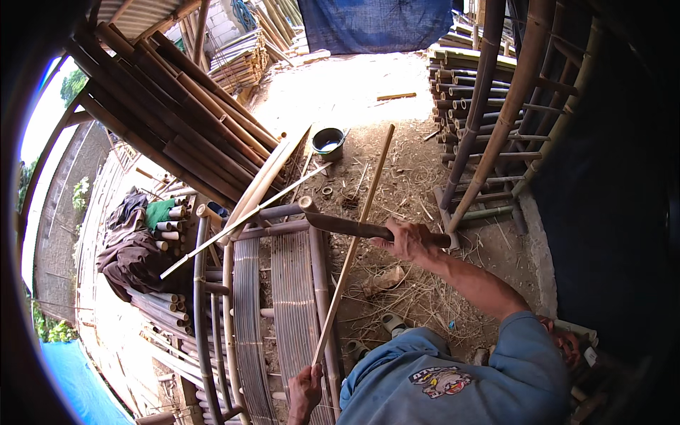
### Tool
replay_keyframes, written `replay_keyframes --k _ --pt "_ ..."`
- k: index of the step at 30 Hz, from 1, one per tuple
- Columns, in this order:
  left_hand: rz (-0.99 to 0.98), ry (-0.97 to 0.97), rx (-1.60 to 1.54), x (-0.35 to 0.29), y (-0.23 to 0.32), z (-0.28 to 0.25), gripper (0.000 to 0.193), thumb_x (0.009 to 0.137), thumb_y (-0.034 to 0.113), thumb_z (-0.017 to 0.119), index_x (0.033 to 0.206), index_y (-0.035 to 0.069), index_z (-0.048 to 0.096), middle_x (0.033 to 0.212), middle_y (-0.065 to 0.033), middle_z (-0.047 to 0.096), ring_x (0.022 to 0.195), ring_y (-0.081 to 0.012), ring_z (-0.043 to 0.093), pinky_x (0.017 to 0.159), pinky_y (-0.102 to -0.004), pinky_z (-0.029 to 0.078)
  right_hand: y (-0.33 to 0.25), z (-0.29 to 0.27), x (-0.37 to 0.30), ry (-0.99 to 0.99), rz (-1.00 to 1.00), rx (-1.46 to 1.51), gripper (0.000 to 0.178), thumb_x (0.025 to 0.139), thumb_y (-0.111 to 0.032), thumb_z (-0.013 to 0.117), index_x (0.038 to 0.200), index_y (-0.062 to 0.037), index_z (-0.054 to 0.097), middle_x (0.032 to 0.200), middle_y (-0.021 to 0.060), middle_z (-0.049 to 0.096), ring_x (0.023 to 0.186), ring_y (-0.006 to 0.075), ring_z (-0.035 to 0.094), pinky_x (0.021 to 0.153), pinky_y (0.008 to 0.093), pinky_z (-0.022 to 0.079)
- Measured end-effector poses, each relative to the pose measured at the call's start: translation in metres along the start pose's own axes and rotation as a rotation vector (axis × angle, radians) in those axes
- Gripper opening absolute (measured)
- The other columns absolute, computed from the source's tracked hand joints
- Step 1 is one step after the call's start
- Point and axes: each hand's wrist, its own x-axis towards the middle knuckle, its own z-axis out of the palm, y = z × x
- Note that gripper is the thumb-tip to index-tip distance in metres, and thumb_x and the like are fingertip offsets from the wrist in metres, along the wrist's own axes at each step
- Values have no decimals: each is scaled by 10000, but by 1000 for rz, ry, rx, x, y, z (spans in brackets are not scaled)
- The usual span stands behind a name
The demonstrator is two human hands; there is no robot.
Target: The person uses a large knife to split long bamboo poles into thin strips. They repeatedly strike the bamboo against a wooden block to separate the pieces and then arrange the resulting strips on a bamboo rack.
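My left hand [304, 391], at the lower edge, is closed round the near end of a long, thin bamboo strip [341, 287]. The strip slants up and away to the right, passing beneath a dark bamboo pole [347, 225]. My right hand [407, 241] grips that pole near its right end, arm stretched forward. The pole's pale cut end lies over the corner of a bamboo bench frame [319, 273]; whether the two are joined I cannot tell. Split bamboo slats [294, 283] cover the bench, just left of the strip.
Another pale strip [248, 217] lies across the bench's far end. Beyond stands a dark bucket [328, 144]. Dark bamboo poles [184, 120] lean at left; stacked poles [467, 92] and a ladder-like bamboo frame [496, 142] stand right. Shavings litter the dirt ground [407, 170].
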Motion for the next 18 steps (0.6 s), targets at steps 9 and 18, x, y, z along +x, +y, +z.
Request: replay_keyframes --k 9,18 --pt "23 -98 -112 -86 -77 7 356 989 368 495 921 79 690 603 -44 518 596 -152 525 546 -322 415 104 -81 49 -74 485 -75 812 866 -784 352 932 -41 674 618 147 638 619 312 670 551 447 507" --pt "-126 62 -289 -153 -130 -11 324 989 293 498 904 23 654 674 -126 587 638 -211 571 585 -402 445 237 -136 93 265 1025 85 875 825 -816 372 676 2 642 538 94 586 516 258 645 476 394 490"
